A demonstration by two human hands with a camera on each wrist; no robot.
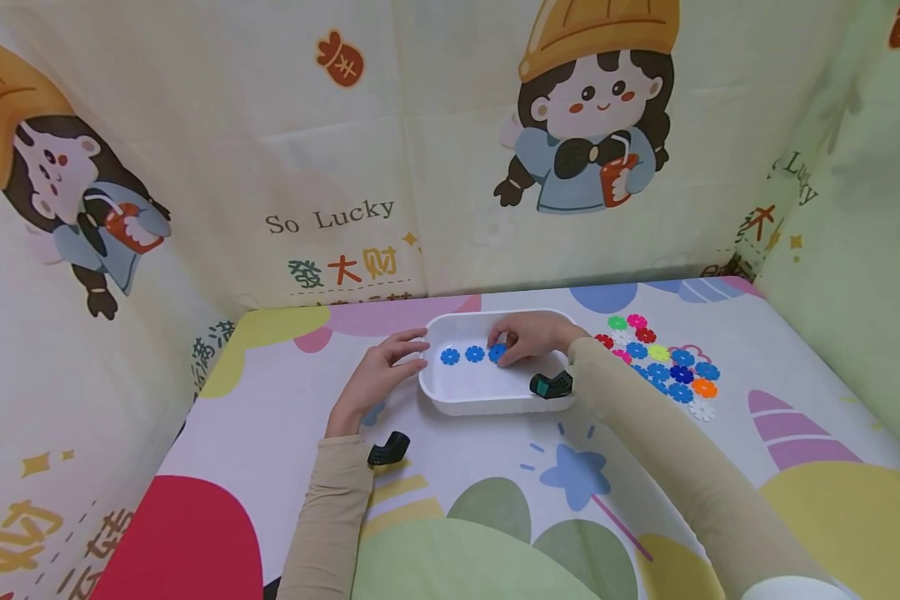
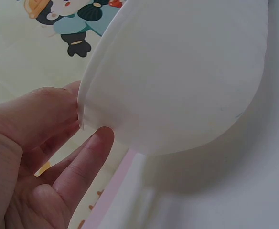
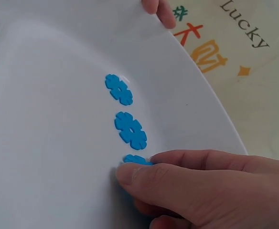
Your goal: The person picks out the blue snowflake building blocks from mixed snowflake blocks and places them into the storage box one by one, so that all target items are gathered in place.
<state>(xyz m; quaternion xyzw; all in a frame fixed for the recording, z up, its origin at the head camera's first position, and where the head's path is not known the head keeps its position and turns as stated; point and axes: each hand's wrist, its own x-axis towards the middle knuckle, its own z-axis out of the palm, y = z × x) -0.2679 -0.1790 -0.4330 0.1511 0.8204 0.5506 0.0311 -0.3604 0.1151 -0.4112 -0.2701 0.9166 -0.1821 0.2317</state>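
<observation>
Several blue snowflake-shaped plastic discs lie in a row inside a white rectangular tray (image 1: 495, 407). The left disc (image 1: 450, 357) and the middle disc (image 1: 475, 354) lie flat on the tray floor. My right hand (image 1: 528, 335) reaches into the tray and pinches a third blue disc (image 3: 135, 159) at the row's right end; thumb and fingers hide much of it. At the tray's left end, my left hand (image 1: 381, 373) holds the rim, with its thumb (image 2: 103, 138) against the outer wall and its fingertips at the edge.
Right of the tray lies a loose spread of colored snowflake discs, among them a yellow disc (image 1: 658, 353), an orange disc (image 1: 705, 388) and a white disc (image 1: 702, 409). A patterned cloth (image 1: 495, 467) covers the table. Printed curtains (image 1: 450, 167) stand behind and at both sides.
</observation>
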